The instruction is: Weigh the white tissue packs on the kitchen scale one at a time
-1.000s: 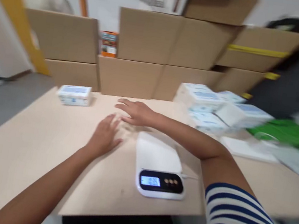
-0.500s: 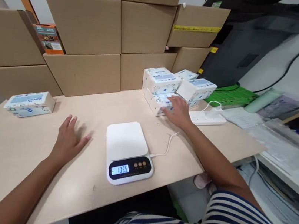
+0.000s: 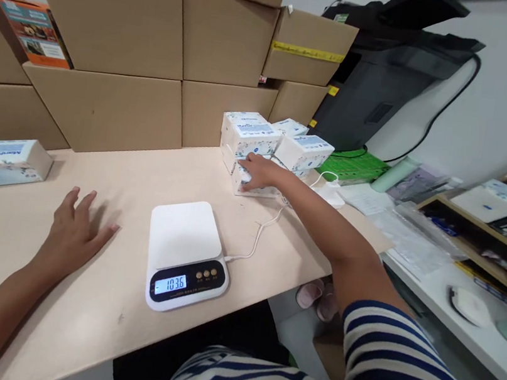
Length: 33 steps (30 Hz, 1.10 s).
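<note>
My right hand (image 3: 260, 173) reaches to the stacked tissue packs and grips a lower front tissue pack (image 3: 239, 181), its index finger on top and thumb on the near face. Directly above sits another white-and-blue pack (image 3: 250, 140), with a further pack (image 3: 305, 153) to its right. My left hand (image 3: 73, 233) is open over the tabletop, fingers spread and holding nothing. Between the hands stands a white digital scale (image 3: 186, 237) with a bare plate; its lit display reads -103.6. A single tissue pack (image 3: 2, 164) lies at the far left.
Cardboard boxes (image 3: 104, 107) form a wall along the back. A white cable (image 3: 258, 238) runs from the scale toward a power strip (image 3: 329, 195). Beyond are a green crate (image 3: 356, 167) and a dark printer (image 3: 383, 89). A cluttered white side desk (image 3: 440, 278) stands at the right.
My right hand has gone from resting over the lower pack to gripping it. The view has turned right, shifting things left. The scale reading went from -103.5 to -103.6. My left hand stays open.
</note>
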{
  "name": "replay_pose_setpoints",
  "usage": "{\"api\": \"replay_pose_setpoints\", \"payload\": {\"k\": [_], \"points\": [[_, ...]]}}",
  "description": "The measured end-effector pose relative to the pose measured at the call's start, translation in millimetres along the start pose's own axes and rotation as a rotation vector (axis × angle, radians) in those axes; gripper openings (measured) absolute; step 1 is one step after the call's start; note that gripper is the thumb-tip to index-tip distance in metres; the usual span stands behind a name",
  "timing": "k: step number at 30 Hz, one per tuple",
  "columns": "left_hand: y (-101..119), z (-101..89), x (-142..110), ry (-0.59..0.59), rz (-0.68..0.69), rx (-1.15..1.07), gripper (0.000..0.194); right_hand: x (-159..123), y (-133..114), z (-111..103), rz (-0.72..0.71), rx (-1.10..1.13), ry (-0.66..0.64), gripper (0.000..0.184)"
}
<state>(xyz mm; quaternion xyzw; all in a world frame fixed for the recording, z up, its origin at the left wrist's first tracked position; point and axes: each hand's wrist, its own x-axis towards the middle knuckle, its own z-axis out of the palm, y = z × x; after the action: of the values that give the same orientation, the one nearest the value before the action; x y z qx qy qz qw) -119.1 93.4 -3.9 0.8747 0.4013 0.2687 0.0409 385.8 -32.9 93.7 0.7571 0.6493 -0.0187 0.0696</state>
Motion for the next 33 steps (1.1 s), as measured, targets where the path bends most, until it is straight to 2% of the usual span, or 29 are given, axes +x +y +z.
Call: {"api": "replay_pose_setpoints", "payload": {"k": [3, 7, 12, 14, 15, 17, 19, 22, 24, 26, 29, 31, 33], "points": [[2, -0.5, 2, 0.001, -0.07, -0.001, 0.108, 3, -3, -9, -0.001, -0.03, -0.067, 0.116], [4, 0.0, 5, -0.03, -0.129, 0.04, 0.111, -4, -8, -11, 0.029, -0.042, -0.115, 0.128], [24, -4.7, 3, -0.072, -0.18, 0.072, 0.112, -44, -27, -9, -0.02, -0.072, -0.135, 0.114], [32, -5.9, 1, -0.107, -0.212, 0.074, 0.111, -66, -37, -16, -0.091, -0.074, -0.087, 0.109], [35, -5.7, 0, -0.124, -0.231, 0.067, 0.112, -77, -44, -22, -0.148, -0.044, 0.004, 0.106], [37, -3.9, 0, -0.142, -0.248, 0.007, 0.116, -94, -64, -38, -0.259, 0.019, 0.161, 0.107], [35, -0.9, 0, -0.123, -0.274, -0.046, 0.12, -103, -94, -52, -0.321, 0.05, 0.232, 0.116], [29, 2.6, 2, -0.134, -0.302, -0.037, 0.13, -99, -150, -55, -0.354, -0.015, 0.106, 0.126], [26, 2.8, 2, -0.163, -0.29, -0.015, 0.133, -88, -181, -43, -0.398, -0.025, 0.063, 0.12], [25, 1.7, 2, -0.164, -0.246, -0.014, 0.133, -76, -200, -30, -0.424, 0.019, 0.066, 0.116], [25, 0.3, 1, -0.168, -0.191, -0.021, 0.133, -69, -201, -26, -0.439, 0.12, 0.063, 0.121], [25, 0.7, 1, -0.174, -0.202, -0.031, 0.134, -76, -187, -35, -0.433, 0.18, 0.047, 0.123], [25, 2.3, 1, -0.165, -0.227, -0.051, 0.135, -88, -162, -44, -0.402, 0.249, 0.054, 0.123]]}}
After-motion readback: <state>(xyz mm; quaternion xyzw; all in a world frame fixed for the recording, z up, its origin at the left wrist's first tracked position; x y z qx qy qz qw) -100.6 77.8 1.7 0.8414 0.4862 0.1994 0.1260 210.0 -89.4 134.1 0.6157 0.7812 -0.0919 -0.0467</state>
